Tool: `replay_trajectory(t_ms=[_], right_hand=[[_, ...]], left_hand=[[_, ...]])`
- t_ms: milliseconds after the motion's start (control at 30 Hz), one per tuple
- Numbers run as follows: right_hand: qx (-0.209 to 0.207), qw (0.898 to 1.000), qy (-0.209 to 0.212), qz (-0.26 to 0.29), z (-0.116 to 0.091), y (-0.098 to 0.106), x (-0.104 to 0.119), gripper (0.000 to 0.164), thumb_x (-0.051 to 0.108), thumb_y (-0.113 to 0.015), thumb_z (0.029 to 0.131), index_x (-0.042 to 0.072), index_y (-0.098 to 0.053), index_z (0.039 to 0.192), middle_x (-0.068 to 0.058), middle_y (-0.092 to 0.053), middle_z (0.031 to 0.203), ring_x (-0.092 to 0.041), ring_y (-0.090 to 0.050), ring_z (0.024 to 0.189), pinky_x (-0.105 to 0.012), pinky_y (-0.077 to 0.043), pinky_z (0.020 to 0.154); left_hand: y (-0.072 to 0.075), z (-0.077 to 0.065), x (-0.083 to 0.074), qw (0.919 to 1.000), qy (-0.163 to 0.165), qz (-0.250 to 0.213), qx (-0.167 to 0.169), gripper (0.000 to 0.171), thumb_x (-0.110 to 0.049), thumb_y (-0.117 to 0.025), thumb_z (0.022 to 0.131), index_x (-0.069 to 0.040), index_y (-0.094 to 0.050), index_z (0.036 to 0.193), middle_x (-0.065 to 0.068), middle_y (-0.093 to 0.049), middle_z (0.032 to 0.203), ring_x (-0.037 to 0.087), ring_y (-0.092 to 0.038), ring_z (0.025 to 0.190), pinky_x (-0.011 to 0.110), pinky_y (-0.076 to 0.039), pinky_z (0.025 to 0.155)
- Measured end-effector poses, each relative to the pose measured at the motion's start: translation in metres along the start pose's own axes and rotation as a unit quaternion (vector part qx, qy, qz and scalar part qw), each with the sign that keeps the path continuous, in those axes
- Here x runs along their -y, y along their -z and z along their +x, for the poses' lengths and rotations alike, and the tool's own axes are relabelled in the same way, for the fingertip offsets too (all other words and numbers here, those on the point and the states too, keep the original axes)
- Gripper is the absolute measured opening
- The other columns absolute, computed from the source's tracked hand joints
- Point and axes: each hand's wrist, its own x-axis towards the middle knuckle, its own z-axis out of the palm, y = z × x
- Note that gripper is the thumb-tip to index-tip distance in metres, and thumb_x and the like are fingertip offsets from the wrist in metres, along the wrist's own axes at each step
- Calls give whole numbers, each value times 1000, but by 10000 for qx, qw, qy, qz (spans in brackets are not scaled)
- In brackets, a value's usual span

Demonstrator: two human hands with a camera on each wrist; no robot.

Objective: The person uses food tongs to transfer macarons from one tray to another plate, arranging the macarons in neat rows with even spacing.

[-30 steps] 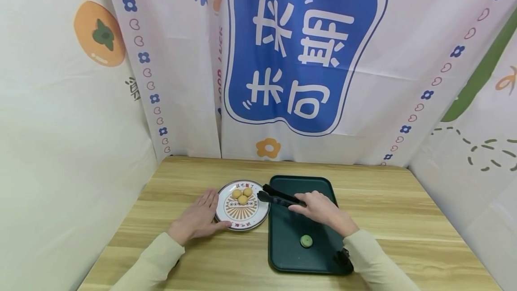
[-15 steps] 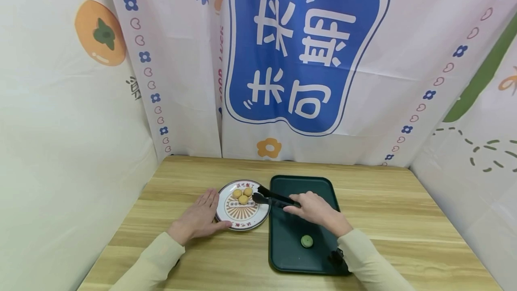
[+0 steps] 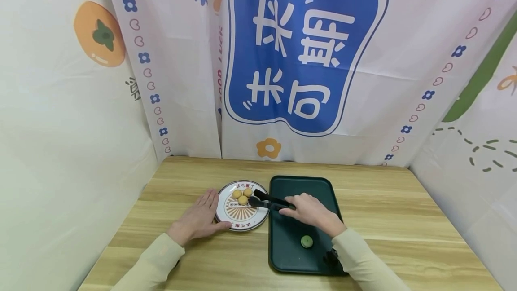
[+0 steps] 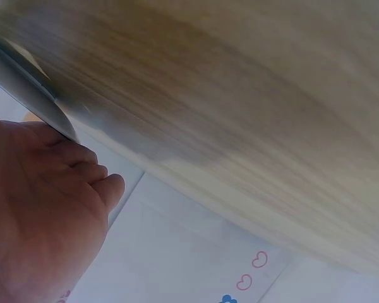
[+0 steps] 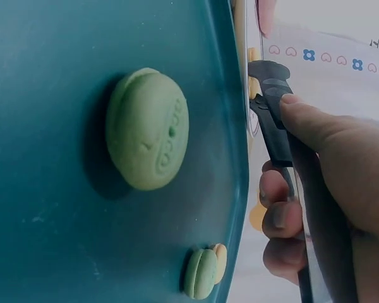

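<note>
My right hand (image 3: 308, 210) grips black tongs (image 3: 274, 204). Their two tips are spread apart over the right side of a white printed plate (image 3: 258, 223), right beside three yellow macarons (image 3: 243, 200) resting on it. My left hand (image 3: 199, 214) lies with straight fingers along the plate's left rim, its thumb at the front edge. A dark green tray (image 3: 282, 255) sits right of the plate, bearing a green macaron (image 3: 307, 241). In the right wrist view a second green macaron (image 5: 201, 273) and a yellowish macaron (image 5: 220, 263) show farther along the tray; my right hand hides them in the head view.
The wooden table (image 3: 194, 259) holds the plate and tray side by side, their edges almost meeting. Printed white curtains (image 3: 186, 102) enclose the table at the back and both sides. A black device (image 3: 332, 257) shows at the right sleeve, over the tray's near right corner.
My right hand and the tongs have moved left, bringing the tips from the plate's right rim to beside the yellow macarons. My left hand has stayed at the plate's rim.
</note>
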Motion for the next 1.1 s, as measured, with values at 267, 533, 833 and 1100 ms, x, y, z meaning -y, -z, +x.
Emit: replay_trajectory(t_ms=[267, 533, 833, 1100], right_hand=[[-82, 9998, 135, -152, 1, -1, -1, 61, 52, -58, 95, 7, -60, 135, 7, -55, 65, -4, -49, 48, -21, -41, 45], [-158, 9995, 118, -260, -3, -2, -2, 61, 53, -60, 93, 6, -62, 132, 8, -56, 64, -4, -51, 49, -21, -43, 47], [-279, 9991, 103, -303, -7, 1, -5, 59, 54, -60, 93, 8, -63, 129, 8, -55, 64, -3, -49, 50, -20, -41, 47], [-382, 9991, -4, -169, -12, 11, -4, 58, 55, -61, 92, 9, -65, 127, 7, -54, 60, -5, -48, 45, -21, -39, 42]], left_hand=[[2, 0, -1, 9999, -5, -99, -55, 109, -77, -43, 88, 11, -24, 150, 28, -20, 160, 40, -18, 151, 49, -20, 125], [0, 0, 0, 10000, -22, -44, -61, 111, -80, -40, 87, 11, -25, 150, 28, -20, 160, 40, -19, 150, 49, -21, 124], [0, 0, -1, 9999, -28, -77, -69, 111, -79, -42, 87, 11, -25, 150, 28, -21, 159, 40, -19, 150, 50, -21, 124], [0, 0, 0, 10000, 8, -95, -28, 112, -79, -41, 86, 11, -24, 150, 28, -20, 160, 40, -19, 150, 49, -21, 125]])
